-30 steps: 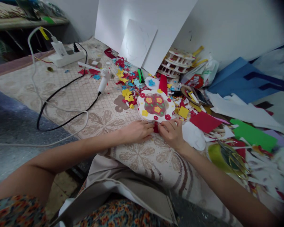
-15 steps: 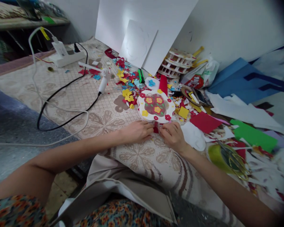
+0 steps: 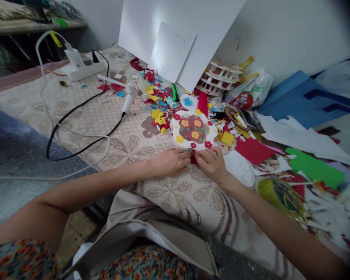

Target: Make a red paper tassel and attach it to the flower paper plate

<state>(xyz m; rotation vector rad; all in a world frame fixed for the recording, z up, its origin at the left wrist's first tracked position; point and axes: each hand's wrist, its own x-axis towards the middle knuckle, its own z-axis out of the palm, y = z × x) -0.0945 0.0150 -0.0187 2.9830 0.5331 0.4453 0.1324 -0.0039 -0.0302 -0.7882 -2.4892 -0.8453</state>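
A white scalloped piece (image 3: pixel 177 139) decorated with red and yellow flowers lies on the patterned cloth, with a red strip (image 3: pixel 202 103) running out behind it. At its near edge a short red end (image 3: pixel 193 158) shows between the two hands. My left hand (image 3: pixel 173 161) is closed on the left side of that red strip, fingertips pressed together. From the right, my right hand (image 3: pixel 212 162) pinches the same strip, its fingers curled just below the flowered piece. The fingertips of both hands nearly meet.
A white glue gun (image 3: pixel 129 99) with a black cord lies at left, near a power strip (image 3: pixel 80 72). Colourful foam scraps, a green cutter (image 3: pixel 175 92), scissors (image 3: pixel 290 200) and yellow tape (image 3: pixel 268 190) surround the right side. White boards (image 3: pixel 216 23) stand behind.
My right hand has shifted slightly left, closer to my left hand, and less of the red strip shows between them. The view has moved very slightly.
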